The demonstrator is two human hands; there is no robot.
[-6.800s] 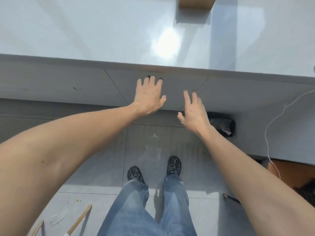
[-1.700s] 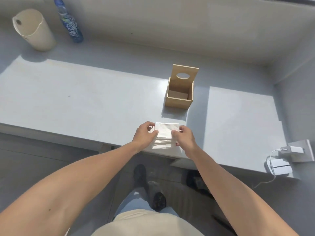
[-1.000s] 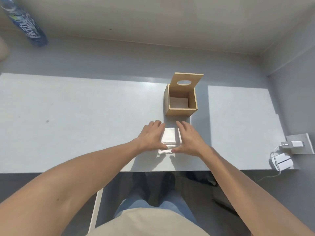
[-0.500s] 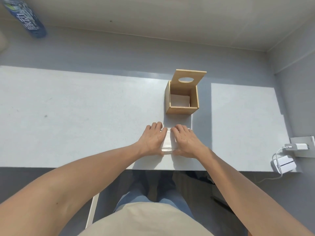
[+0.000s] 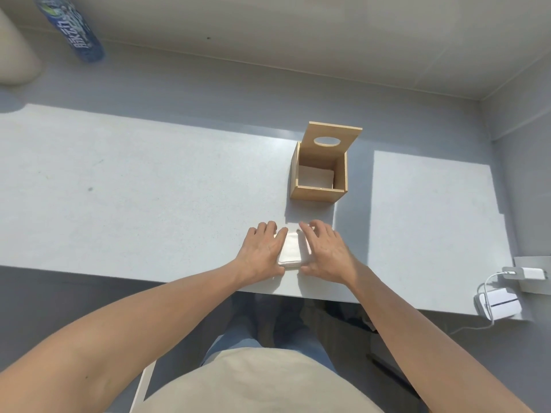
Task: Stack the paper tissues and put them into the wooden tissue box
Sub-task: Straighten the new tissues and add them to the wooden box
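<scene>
A small stack of white paper tissues point(image 5: 291, 248) lies on the grey table point(image 5: 134, 189) near its front edge. My left hand point(image 5: 262, 251) presses flat against the stack's left side and my right hand point(image 5: 325, 251) against its right side, so the stack is squeezed between them with only its middle strip showing. Beyond the hands stands the wooden tissue box point(image 5: 316, 193), its lid point(image 5: 348, 138) with an oval hole tipped up and back. Something white point(image 5: 315, 177) lies on the box's floor.
A blue-labelled bottle point(image 5: 74, 28) and a beige container point(image 5: 15, 55) stand at the far left back by the wall. A white charger point(image 5: 524, 274) with its cable and a white device point(image 5: 498, 304) sit at the table's right front corner. A wall closes the right side.
Since half a second ago my hands have stayed on either side of the stack, spreading slightly so a bit more of the tissues shows. The box has not moved.
</scene>
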